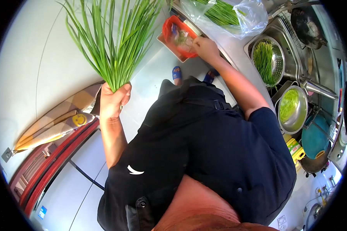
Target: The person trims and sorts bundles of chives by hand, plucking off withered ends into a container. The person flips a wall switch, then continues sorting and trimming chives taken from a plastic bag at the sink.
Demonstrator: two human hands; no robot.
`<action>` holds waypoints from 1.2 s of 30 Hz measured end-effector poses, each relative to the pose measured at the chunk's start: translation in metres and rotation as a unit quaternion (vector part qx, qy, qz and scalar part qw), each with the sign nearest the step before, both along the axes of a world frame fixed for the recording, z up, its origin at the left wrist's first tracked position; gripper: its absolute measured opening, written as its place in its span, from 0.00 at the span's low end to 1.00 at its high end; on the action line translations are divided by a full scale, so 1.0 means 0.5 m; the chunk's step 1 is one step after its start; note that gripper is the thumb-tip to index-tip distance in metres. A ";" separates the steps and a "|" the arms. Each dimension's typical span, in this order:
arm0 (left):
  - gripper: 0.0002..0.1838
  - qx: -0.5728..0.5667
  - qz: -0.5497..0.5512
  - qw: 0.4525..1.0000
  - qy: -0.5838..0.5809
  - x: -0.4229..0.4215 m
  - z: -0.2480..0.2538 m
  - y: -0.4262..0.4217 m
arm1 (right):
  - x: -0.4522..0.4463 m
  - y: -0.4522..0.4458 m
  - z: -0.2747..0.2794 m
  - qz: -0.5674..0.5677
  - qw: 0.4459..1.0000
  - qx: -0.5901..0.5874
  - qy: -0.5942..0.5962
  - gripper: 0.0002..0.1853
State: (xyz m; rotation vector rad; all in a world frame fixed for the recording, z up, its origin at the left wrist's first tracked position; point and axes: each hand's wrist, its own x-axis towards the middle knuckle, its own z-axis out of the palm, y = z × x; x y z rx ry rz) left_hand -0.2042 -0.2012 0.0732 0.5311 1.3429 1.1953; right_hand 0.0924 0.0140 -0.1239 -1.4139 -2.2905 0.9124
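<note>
Closed around the lower ends of a bunch of long green stalks (117, 54), my left hand (115, 98) is raised at the left, with the leaves fanning upward. My right hand (205, 49) reaches to a bin lined with a red bag (172, 24). Its fingers are bent at the bag's right edge, and what they hold, if anything, is too small to make out. Some scraps and clear plastic lie inside the bag.
Right of the bin, a counter (235, 45) bears a clear plastic bag of green stalks (221, 13). Beyond are a sink (275, 27), a colander of greens (263, 59), a metal bowl with chopped greens (289, 104) and a wok (306, 29). A towel (61, 125) hangs at left.
</note>
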 end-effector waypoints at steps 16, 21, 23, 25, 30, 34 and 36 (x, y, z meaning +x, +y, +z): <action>0.06 0.068 -0.168 0.968 0.171 0.085 0.059 0.113 | 0.011 -0.129 0.260 0.057 0.912 -0.316 0.256 0.32; 0.13 0.257 -0.279 0.863 0.333 0.286 0.036 0.254 | 0.048 -0.191 0.376 -0.007 0.802 -0.197 0.563 0.46; 0.20 0.366 -0.310 0.737 0.477 0.369 0.020 0.294 | 0.075 -0.188 0.373 -0.137 0.706 -0.224 0.658 0.39; 0.21 0.433 -0.330 0.647 0.533 0.452 0.004 0.322 | 0.112 -0.175 0.354 -0.233 0.662 -0.189 0.687 0.25; 0.31 0.371 -0.420 0.557 0.613 0.605 -0.046 0.357 | 0.247 -0.142 0.281 -0.292 0.517 -0.215 0.775 0.13; 0.29 0.369 -0.444 0.560 0.595 0.699 -0.065 0.370 | 0.340 -0.130 0.236 -0.294 0.527 -0.215 0.768 0.13; 0.30 0.351 -0.448 0.553 0.609 0.731 -0.074 0.376 | 0.376 -0.126 0.236 -0.281 0.520 -0.222 0.776 0.14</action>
